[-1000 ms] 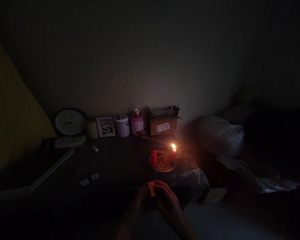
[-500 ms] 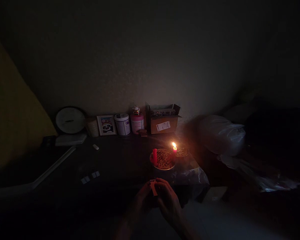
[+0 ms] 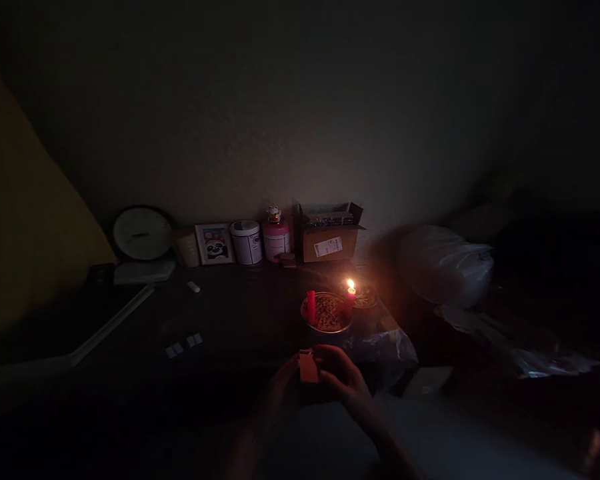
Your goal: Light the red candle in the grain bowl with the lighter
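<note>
In the dim head view, a small box (image 3: 309,368), probably a matchbox, is held upright in front of the table edge. My left hand (image 3: 284,377) grips its left side; most of those fingers are in shadow. On the right edge of the box, my right hand (image 3: 344,377) closes with its curved forefinger near the top and its thumb lower down. Beyond my hands, a round tin (image 3: 327,331) with dark grainy filling carries an unlit red candle (image 3: 311,308) at its left and a burning red candle (image 3: 351,297) at its right.
Along the wall stand a round clock (image 3: 141,233), a framed panda picture (image 3: 215,245), a white canister (image 3: 247,243), a pink canister (image 3: 277,242) and an open carton (image 3: 330,245). Clear plastic (image 3: 387,345) covers the table's right corner. A stuffed plastic bag (image 3: 443,263) lies further right.
The box shows more of its broad face now. My right hand has shifted slightly to the right, its thumb and forefinger more spread. The view has tilted down a little.
</note>
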The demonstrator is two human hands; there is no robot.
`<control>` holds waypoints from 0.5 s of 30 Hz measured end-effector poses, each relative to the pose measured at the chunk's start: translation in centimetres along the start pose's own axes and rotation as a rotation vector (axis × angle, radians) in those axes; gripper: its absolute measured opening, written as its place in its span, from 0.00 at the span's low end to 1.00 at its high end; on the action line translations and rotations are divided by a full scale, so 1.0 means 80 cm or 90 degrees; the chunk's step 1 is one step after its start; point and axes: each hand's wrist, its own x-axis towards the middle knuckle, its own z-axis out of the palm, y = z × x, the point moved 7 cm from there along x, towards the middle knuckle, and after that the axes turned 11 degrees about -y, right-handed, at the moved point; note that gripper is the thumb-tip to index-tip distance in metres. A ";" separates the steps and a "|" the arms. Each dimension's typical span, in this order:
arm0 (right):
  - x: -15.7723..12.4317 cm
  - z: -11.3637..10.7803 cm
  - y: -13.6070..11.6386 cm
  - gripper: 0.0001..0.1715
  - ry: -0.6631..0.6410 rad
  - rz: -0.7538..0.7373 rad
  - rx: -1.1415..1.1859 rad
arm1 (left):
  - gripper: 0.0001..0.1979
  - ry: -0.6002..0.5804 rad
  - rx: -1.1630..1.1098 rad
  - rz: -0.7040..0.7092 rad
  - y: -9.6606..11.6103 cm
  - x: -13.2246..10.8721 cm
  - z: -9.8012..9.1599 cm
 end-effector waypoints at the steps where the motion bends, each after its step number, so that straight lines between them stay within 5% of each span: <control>1: 0.001 -0.006 0.004 0.19 0.027 0.017 0.009 | 0.15 0.001 -0.003 0.000 0.000 0.000 0.001; 15: 0.004 -0.022 0.037 0.22 0.115 0.139 0.080 | 0.12 0.011 0.156 -0.042 -0.002 -0.007 0.015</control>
